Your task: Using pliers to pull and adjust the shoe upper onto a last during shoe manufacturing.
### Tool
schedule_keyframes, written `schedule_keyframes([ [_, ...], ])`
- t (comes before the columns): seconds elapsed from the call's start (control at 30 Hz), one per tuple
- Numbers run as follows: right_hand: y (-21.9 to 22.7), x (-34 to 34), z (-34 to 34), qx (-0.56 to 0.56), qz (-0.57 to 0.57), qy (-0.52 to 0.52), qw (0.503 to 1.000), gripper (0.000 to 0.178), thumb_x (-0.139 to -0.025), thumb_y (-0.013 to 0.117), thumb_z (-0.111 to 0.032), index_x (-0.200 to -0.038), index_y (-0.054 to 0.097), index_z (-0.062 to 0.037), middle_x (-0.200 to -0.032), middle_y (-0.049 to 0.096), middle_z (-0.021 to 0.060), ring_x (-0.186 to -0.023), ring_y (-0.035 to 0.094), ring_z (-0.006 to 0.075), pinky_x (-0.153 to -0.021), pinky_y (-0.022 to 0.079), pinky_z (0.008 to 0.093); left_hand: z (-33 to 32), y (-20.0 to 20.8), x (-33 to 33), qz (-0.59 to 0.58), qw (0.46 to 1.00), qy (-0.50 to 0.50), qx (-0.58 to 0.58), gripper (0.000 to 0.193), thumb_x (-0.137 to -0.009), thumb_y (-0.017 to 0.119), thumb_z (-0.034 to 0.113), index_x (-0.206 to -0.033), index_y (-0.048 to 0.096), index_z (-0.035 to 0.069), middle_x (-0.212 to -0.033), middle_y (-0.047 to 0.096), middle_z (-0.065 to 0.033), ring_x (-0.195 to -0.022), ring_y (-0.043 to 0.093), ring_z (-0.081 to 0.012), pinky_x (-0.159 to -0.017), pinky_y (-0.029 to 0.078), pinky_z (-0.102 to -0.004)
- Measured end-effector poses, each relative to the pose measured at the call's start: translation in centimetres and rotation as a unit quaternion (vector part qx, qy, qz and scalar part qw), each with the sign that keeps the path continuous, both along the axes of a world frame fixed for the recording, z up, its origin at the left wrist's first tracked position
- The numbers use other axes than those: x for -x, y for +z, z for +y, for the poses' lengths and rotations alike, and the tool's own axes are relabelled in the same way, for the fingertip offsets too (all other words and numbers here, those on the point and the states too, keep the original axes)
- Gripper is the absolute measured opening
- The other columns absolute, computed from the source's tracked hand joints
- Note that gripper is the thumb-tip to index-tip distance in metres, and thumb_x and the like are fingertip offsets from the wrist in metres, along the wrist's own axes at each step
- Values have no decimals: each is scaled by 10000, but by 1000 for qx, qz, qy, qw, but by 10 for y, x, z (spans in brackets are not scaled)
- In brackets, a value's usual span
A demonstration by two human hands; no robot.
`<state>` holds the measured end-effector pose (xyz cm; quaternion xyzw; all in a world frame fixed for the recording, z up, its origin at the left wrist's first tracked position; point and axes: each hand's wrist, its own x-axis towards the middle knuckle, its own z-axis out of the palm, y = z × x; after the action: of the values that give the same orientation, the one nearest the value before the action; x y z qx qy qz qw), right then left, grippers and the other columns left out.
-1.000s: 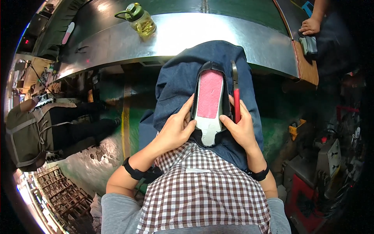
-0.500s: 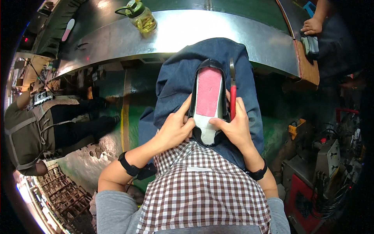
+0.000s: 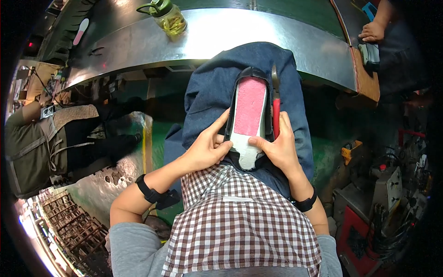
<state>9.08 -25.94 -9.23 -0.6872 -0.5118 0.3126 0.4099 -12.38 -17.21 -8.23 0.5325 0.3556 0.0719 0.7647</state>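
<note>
Hands [image 3: 205, 147] gripping shoe [image 3: 249, 108], blue cloth [image 3: 203, 106] beneath, metal bench [image 3: 295, 41]; green floor [image 3: 157, 143]

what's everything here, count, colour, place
shoe piece: 1, black, white and pink, on lap
tool: 1, red-handled, right of shoe piece
fabric: 1, dark blue, over knees
metal table: 1, silver, ahead
bottle: 1, green-lidded, on metal table
sole-shaped piece: 1, white-pink, upper left
rack: 1, brown, lower left
machine: 1, grey-red, far right
co-worker: 1, olive top, far left
co-worker's hand: 1, bare, upper right
checked apron: 1, brown-white, worn
wristbands: 2, black, both wrists
left hand: 1, bare, on shoe piece's left
right hand: 1, bare, thumb on shoe piece
</note>
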Motion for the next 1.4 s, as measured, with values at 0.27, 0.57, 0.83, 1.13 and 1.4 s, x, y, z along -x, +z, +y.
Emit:
schedule_keyframes([
  [0.27,1,-3,-3,-2,24,3,1000,674,-691,894,-289,-1178,569,45,-1034,527,88,-991,557,225,-874,454,331,1,-3,5,-27,999,-21,-13,844,-930,514,-34,-1599,29,138,-693,539,37,-553,438,-25,-513,385,-208],
  [0.57,15,-15,-23,-16,103,-42,994,565,-875,721,-151,-1391,537,-9,-1003,516,36,-919,520,127,-828,451,263,2,9,-5,105,954,9,-280,800,-872,679,65,-1553,259,69,-951,591,-50,-777,573,-101,-659,489,-257],
  [0.83,67,-33,-38,62,426,136,892,529,-939,546,-86,-1432,418,55,-1443,477,200,-1282,532,293,-1016,495,414,66,-5,-58,-112,963,78,-234,1001,-799,794,290,-1572,192,88,-1533,329,-242,-1443,321,-317,-1171,268,-415],
  [1.13,80,-25,-31,131,530,98,832,639,-845,566,-78,-1435,387,90,-1482,404,260,-1344,464,394,-1020,486,513,81,-7,-77,-126,954,45,-267,442,-918,524,90,-1356,555,51,-1201,600,-71,-1077,554,-163,-989,405,-289],
  [1.4,99,-18,-35,137,515,89,842,653,-867,543,-40,-1475,333,72,-1489,419,214,-1353,468,345,-1038,483,459,52,11,-83,-79,901,144,-400,395,-915,578,141,-1295,628,45,-1199,609,-151,-1135,573,-248,-1022,412,-337],
])
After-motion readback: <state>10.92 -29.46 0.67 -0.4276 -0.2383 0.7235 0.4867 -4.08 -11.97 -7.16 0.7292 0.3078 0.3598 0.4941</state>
